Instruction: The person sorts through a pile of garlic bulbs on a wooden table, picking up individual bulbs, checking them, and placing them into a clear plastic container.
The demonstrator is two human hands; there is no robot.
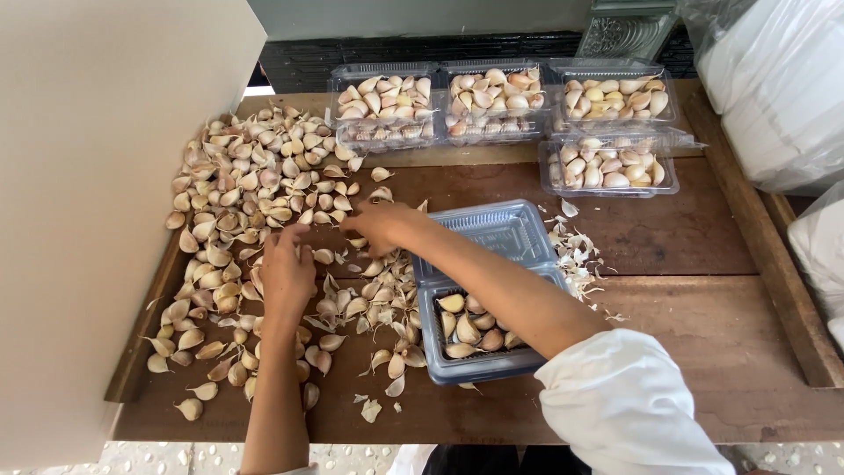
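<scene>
A large heap of loose garlic cloves point(251, 189) is spread over the left part of a brown wooden table point(686, 237). My left hand point(286, 268) rests on the cloves near the heap's middle, fingers curled as if picking at one. My right hand point(380, 226) reaches across to the heap's right edge, fingers pinched over cloves; whether it holds one is hidden. Under my right forearm lies an open clear clamshell box point(479, 303), its near half holding several cloves, its lid half empty.
Several clear boxes filled with garlic point(497, 101) stand along the table's far edge, one more point(611, 165) at the right. Bits of garlic skin point(576, 255) lie right of the open box. A pale board point(97, 176) rises at the left, white plastic bags point(778, 84) at the right.
</scene>
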